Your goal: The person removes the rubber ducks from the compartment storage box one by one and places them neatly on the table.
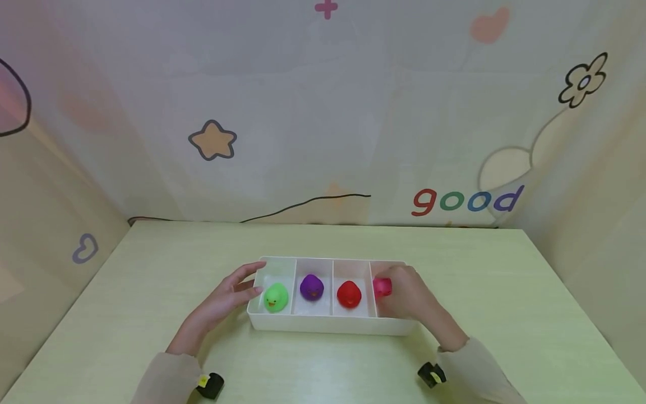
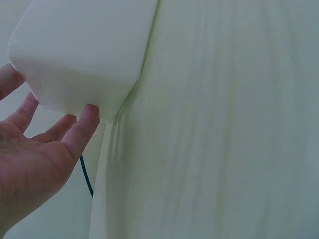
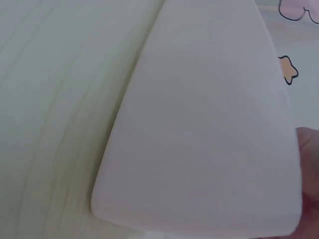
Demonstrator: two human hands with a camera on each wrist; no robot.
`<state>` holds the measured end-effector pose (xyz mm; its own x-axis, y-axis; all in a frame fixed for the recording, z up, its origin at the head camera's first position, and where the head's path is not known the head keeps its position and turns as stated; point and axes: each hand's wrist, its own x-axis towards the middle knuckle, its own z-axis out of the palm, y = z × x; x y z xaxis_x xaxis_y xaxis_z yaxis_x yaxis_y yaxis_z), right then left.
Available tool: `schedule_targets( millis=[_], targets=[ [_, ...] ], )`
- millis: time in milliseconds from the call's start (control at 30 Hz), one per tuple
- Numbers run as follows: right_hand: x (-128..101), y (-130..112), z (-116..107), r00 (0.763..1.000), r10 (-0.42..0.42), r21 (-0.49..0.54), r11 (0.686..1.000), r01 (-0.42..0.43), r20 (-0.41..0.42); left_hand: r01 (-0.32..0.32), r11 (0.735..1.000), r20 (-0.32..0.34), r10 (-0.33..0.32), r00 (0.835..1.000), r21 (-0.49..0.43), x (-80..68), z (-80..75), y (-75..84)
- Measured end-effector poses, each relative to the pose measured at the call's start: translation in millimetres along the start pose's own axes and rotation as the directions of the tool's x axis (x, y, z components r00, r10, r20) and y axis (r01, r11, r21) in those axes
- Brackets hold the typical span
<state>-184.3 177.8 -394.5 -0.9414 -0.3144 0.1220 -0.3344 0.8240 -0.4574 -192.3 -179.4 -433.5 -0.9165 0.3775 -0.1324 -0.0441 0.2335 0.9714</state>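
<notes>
Right hand (image 1: 406, 300) holding pink duck (image 1: 382, 287), upright

Four toy ducks at frame centre: one green duck (image 1: 276, 297), one purple duck (image 1: 312, 287), one red duck (image 1: 349, 294), one pink duck (image 1: 382, 287). One white tray (image 1: 323, 324), four compartments. Two hands.

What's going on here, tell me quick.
A person works at a white tray with four compartments on a pale green table. The right hand holds a pink duck in the rightmost compartment. The left hand steadies the tray's left end. Green duck, purple duck and red duck fill the others.
</notes>
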Motion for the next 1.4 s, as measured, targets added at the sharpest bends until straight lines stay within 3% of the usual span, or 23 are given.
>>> schedule_targets(
  millis=[333, 500, 900, 1100, 1400],
  targets=[
    [-7, 10, -15, 0.992, -0.006, 0.144, 0.989, 0.025, -0.127, -0.005, 1.0, -0.004, 0.005, 1.0, -0.007, -0.8, 1.2, 1.6],
    [-9, 17, -24, 0.987, 0.037, 0.238, 0.971, 0.002, -0.157, 0.005, 1.0, -0.007, -0.005, 1.0, -0.005, -1.2, 1.0, 2.0],
    [-11, 49, -58, 0.962, 0.087, 0.241, 0.97, -0.023, -0.259, 0.001, 1.0, -0.002, -0.001, 1.0, -0.026, -0.5, 1.3, -0.7],
    [-12, 74, -61, 0.96, 0.174, 0.262, 0.958, -0.114, -0.219, 0.0, 1.0, -0.009, 0.0, 1.0, -0.028, 0.0, 1.8, -2.2],
    [-13, 107, -42, 0.965, 0.234, 0.265, 0.944, -0.195, -0.123, 0.007, 1.0, -0.019, -0.008, 1.0, -0.024, -0.3, 1.2, -3.5]
  ],
)
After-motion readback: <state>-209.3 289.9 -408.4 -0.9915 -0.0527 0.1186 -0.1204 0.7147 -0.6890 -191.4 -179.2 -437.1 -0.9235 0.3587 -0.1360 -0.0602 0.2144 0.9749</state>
